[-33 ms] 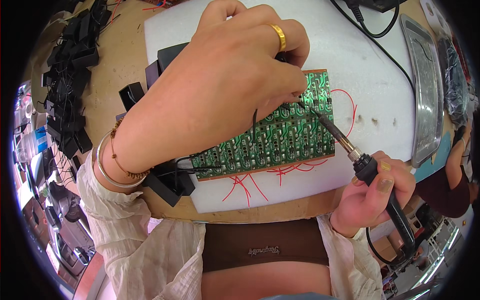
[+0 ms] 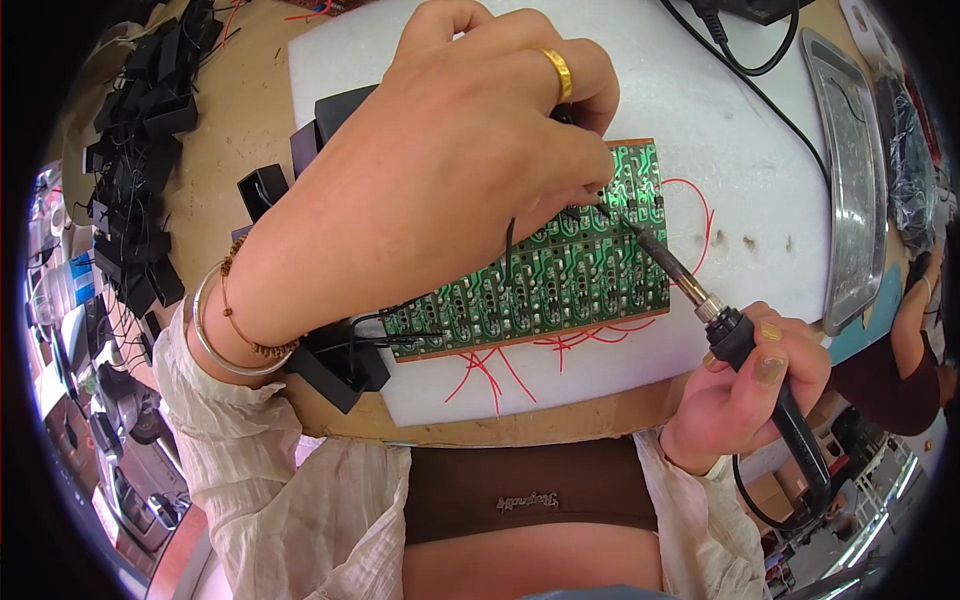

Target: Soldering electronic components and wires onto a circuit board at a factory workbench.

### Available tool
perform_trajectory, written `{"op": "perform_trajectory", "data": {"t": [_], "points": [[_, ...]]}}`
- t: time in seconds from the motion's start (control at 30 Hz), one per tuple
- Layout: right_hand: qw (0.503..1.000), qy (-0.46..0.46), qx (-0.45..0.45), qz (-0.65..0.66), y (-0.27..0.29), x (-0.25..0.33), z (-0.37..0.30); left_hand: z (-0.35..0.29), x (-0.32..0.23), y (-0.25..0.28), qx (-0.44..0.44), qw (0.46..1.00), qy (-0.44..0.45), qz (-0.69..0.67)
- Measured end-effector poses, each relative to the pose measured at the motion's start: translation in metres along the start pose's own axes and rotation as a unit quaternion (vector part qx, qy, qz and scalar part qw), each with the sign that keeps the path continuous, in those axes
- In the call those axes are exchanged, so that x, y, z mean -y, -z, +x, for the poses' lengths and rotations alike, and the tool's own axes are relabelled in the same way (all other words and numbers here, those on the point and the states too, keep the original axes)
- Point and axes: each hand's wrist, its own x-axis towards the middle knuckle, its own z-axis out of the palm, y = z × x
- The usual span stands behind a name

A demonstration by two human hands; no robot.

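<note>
A green circuit board panel [image 2: 545, 290] with rows of small parts lies on a white foam sheet [image 2: 740, 130]. My left hand [image 2: 480, 160] reaches over its upper part, thumb and finger pinched on a thin black wire [image 2: 602, 208] at the board. The palm hides much of the panel's upper left. In my right hand [image 2: 750, 390] is a soldering iron [image 2: 735, 338], its tip at the board just beside the pinched wire. Another black wire [image 2: 510, 250] stands up below my left palm. Thin red wires [image 2: 485, 375] stick out beyond the board's near edge.
Black plastic housings [image 2: 335, 370] with wires sit left of the board, and many more [image 2: 140, 150] are heaped farther left. A metal tray [image 2: 850, 190] lies at the right. A black cable [image 2: 765, 95] crosses the foam. Another person's arm [image 2: 910, 320] shows at the far right.
</note>
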Motion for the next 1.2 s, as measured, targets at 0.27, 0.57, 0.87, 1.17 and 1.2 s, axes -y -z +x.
{"op": "perform_trajectory", "data": {"t": [0.27,0.57,0.87,1.17,1.2], "points": [[1.0,-0.019,-0.022,-0.004,-0.0058,0.0032,0.0001,0.0006,0.0012,0.0003,-0.008,1.0,-0.013,0.0],[0.999,-0.043,-0.029,-0.003,-0.0061,0.0068,0.0009,0.0027,0.0017,-0.0025,-0.031,0.999,-0.017,-0.026],[0.998,-0.041,-0.036,0.0,-0.0063,0.0054,0.0009,0.0017,0.0005,0.0061,0.029,1.0,-0.001,0.01],[0.999,-0.044,-0.03,-0.004,-0.006,0.0062,0.0012,0.0026,-0.0006,0.007,0.034,0.999,-0.002,0.012],[0.999,-0.044,-0.031,-0.004,-0.0063,0.0058,0.0011,0.0027,-0.0005,0.0067,0.033,0.999,-0.003,0.012]]}}
